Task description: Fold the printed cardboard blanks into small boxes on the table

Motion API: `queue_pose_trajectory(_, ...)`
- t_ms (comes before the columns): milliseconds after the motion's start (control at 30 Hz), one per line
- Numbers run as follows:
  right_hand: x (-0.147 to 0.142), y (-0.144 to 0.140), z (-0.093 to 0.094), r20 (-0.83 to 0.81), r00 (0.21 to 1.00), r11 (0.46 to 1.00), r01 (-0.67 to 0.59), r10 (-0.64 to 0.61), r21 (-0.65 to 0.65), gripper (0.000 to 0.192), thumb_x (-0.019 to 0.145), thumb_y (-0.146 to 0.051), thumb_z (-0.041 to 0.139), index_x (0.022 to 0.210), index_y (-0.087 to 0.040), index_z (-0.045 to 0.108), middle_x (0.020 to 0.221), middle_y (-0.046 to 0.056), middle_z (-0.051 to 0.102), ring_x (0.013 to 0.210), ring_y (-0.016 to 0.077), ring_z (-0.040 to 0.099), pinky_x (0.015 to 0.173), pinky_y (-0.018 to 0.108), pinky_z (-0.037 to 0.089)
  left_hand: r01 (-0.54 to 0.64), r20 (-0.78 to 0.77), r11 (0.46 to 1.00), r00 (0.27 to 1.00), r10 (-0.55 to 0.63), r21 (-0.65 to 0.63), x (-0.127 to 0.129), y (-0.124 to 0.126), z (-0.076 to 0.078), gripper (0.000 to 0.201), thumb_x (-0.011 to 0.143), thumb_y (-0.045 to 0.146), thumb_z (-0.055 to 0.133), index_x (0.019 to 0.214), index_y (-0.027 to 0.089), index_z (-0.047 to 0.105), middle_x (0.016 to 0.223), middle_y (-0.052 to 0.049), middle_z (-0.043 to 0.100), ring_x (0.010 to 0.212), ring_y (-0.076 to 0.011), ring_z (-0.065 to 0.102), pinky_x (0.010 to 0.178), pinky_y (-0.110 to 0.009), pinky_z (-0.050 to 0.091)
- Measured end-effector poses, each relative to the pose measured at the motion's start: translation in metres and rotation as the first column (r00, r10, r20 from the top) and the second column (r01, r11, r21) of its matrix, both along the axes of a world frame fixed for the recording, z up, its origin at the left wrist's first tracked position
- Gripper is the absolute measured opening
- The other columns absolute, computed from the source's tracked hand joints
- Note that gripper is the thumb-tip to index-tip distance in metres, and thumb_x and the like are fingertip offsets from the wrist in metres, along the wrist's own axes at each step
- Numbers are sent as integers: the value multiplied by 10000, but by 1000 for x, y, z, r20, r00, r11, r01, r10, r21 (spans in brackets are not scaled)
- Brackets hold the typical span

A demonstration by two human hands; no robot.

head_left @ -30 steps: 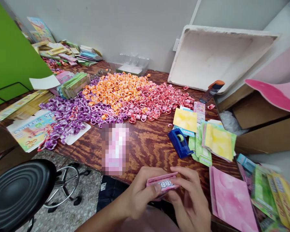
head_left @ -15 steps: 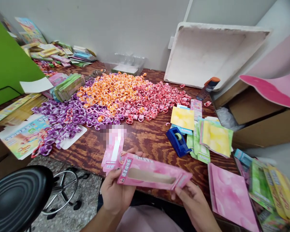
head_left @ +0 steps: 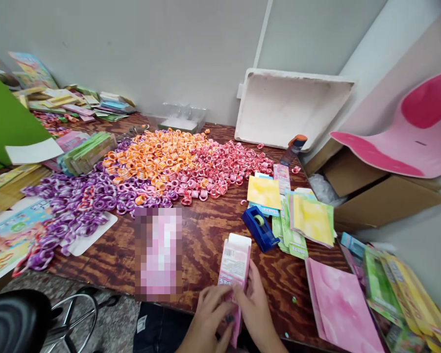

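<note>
Both hands are on a pink printed cardboard box (head_left: 234, 262), held near the table's front edge. Its narrow end points away from me, with a white flap standing out at the far end and a barcode panel facing up. My right hand (head_left: 257, 306) wraps round its right side. My left hand (head_left: 209, 316) lies over the lower part, fingers bent against the card, hiding that end. A pixelated patch covers most of the pink printed pieces (head_left: 160, 255) to the left.
Orange, red and purple striped rings (head_left: 169, 152) are heaped behind. A blue tape dispenser (head_left: 260, 229), yellow and green cards (head_left: 312, 215), and folded pink sheets (head_left: 343, 301) lie to the right. A bottle (head_left: 293, 149) stands by a white tray (head_left: 290, 108). A black stool (head_left: 14, 321) is at lower left.
The pink box has been turned from lying crosswise, window showing, to pointing away with its barcode panel up. My left hand has moved right, close to my right hand. The camera view has shifted.
</note>
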State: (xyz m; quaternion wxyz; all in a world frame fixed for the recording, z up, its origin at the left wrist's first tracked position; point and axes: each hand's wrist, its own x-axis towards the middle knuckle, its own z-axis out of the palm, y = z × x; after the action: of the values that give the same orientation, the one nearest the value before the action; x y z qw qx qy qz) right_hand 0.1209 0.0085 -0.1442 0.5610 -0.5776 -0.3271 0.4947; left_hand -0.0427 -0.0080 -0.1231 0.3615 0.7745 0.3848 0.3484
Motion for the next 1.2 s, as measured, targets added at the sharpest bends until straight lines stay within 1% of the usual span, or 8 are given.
queue_pose_trajectory(100,-10,24,-11,77,992,995,98,-97,-3,778,845,-568,769,1494,-204,544,1471,176,637,1313,348,650,1135,570,490,-66,-41,997,997,67,31,-2,2,-5,286,951,144,562,1191,237,687,1245,-126,750,1196,-248,704,1074,-417,546)
queue_pose_trajectory(167,-6,47,-5,92,990,994,102,-105,32,801,837,-598,759,1494,-187,555,1466,180,641,1311,353,653,1095,551,531,-295,-90,951,949,302,89,-15,11,-7,198,1005,217,530,1119,243,689,1130,-103,766,1083,-227,729,958,-366,589)
queue_pose_trajectory(333,18,87,51,211,939,944,217,-272,250,717,908,-557,711,1491,-193,506,1620,171,457,1522,315,430,1259,556,331,-759,-353,575,470,809,306,-77,55,-10,588,927,467,675,1360,84,561,1420,-296,586,1351,-483,524,1093,-669,402)
queue_pose_trajectory(433,23,81,76,300,903,907,181,-307,381,435,928,-471,719,1257,-197,643,1567,146,473,1485,302,447,1272,543,290,-750,-595,580,319,738,317,-106,73,-10,793,903,517,669,1472,16,439,1461,-300,579,1353,-463,547,1106,-592,413)
queue_pose_trajectory(600,-1,43,53,468,881,952,-82,-68,294,259,962,-407,689,1120,-202,702,1350,151,589,1259,296,598,1099,535,485,-742,-656,610,317,685,278,-112,75,-11,589,959,378,555,1423,22,477,1306,-231,701,1234,-389,644,1075,-502,438)
queue_pose_trajectory(833,-30,13,25,472,881,968,-152,41,200,216,1014,-373,619,1147,-228,708,1340,125,593,1230,253,626,1052,444,530,-713,-702,659,341,625,240,-84,84,-5,542,926,411,615,1312,39,538,1213,-226,654,1149,-399,605,993,-483,462)
queue_pose_trajectory(967,-12,14,30,444,896,972,-124,23,201,231,1011,-391,627,1148,-218,695,1369,135,569,1231,255,618,1020,433,545,-712,-710,681,392,585,168,-83,95,1,502,866,303,655,1285,71,507,1248,-195,604,1178,-366,567,1023,-454,448)
queue_pose_trajectory(1200,21,13,30,403,910,975,9,-100,222,251,969,-436,687,1047,-198,711,1242,128,632,1179,263,625,951,415,555,-806,-683,589,399,611,56,-107,102,2,487,746,321,703,1136,158,462,1192,-164,557,1213,-432,528,1036,-608,411)
